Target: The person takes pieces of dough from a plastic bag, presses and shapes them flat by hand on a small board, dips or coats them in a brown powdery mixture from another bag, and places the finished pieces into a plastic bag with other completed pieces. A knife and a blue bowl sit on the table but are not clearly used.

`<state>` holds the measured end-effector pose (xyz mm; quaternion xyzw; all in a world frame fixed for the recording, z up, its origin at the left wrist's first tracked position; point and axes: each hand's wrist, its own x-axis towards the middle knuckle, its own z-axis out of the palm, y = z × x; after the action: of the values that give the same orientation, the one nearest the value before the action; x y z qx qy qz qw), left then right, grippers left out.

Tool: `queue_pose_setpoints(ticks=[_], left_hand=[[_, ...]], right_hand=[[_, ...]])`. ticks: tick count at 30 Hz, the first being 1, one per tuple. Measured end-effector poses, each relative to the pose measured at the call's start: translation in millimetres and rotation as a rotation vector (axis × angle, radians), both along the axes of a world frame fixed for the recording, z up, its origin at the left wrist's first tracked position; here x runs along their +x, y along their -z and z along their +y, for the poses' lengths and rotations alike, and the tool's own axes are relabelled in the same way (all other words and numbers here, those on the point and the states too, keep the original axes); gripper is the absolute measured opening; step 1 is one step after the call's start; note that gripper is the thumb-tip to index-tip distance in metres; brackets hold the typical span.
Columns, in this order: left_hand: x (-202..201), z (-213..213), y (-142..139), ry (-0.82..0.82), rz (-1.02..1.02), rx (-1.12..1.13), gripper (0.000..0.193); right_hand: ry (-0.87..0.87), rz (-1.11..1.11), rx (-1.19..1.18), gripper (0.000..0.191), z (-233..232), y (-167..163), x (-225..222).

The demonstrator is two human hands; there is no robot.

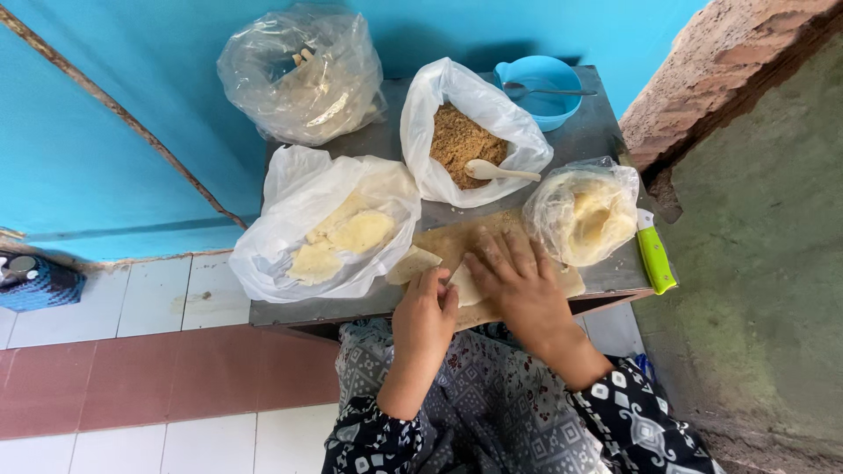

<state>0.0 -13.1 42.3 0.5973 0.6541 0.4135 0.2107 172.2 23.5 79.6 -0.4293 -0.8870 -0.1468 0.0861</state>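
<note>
- Our left hand (428, 309) and right hand (520, 283) both press flat, fingers spread, on a pale wrapper (465, 285); neither is clamped on it.
- The wrapper lies on the board (448, 239), at the near edge of the surface (588, 132).
- It looks thin, soft and easily torn; we judge its edges the best hold.
- The crumb bag (465, 132) sits beyond.

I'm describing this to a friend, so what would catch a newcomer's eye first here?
Probably the two hands, left hand and right hand, pressing a pale flat wrapper on a wooden board at the table's near edge. Behind them sit plastic bags, one open on brown crumbs with a wooden spoon, against a bright blue wall.
</note>
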Motion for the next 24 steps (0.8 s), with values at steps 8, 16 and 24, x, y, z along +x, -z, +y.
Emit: queue_pose_setpoints(ticks=[8, 16, 24], left_hand=[[-1, 2, 2, 0.002, 0.001, 0.006, 0.028], [1, 1, 6, 0.0, 0.0, 0.026, 0.028], [2, 0, 0, -0.006, 0.001, 0.0, 0.026]], right_hand=[[0.013, -0.161, 0.034, 0.068, -3, -12, 2], [-0.041, -0.442, 0.029, 0.068, -5, -12, -4], [0.382, -0.088, -0.061, 0.057, 0, -24, 64]])
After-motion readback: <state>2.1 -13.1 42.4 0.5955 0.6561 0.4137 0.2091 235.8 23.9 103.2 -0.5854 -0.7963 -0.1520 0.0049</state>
